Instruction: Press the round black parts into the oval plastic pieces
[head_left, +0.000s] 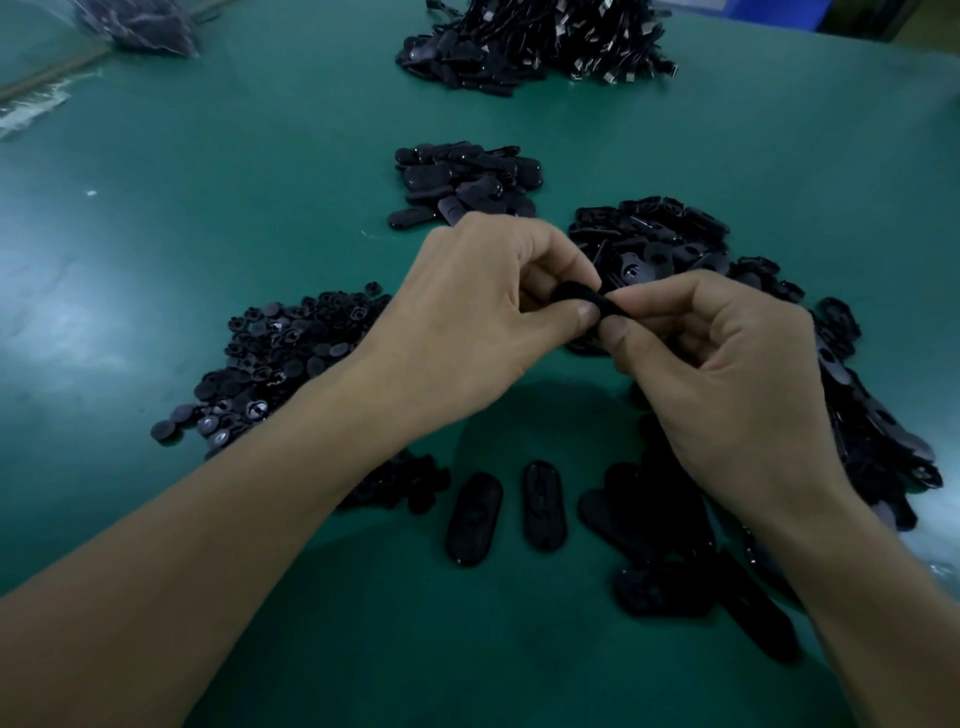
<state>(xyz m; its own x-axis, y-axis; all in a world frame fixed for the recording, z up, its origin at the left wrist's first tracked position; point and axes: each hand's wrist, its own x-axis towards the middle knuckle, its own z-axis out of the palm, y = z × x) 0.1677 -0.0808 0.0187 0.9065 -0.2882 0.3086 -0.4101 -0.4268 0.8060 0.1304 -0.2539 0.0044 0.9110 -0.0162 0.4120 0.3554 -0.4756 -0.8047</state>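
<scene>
Above the middle of the green table (218, 197), my left hand (478, 317) and my right hand (727, 374) meet and pinch one black oval plastic piece (582, 301) between thumbs and fingers. Most of that piece is hidden by the fingers, and I cannot tell whether a round part sits in it. A heap of round black parts (280, 364) lies under my left forearm. A large heap of oval pieces (665, 244) spreads behind and under my right hand. Two single oval pieces (474, 517) (543, 504) lie near me between my arms.
A smaller pile of oval pieces (467, 182) lies farther back at centre. A big heap of black parts with cords and metal ends (545, 47) sits at the far edge. A clear plastic bag (140, 26) lies at far left. More dark oval pieces (670, 571) lie under my right wrist.
</scene>
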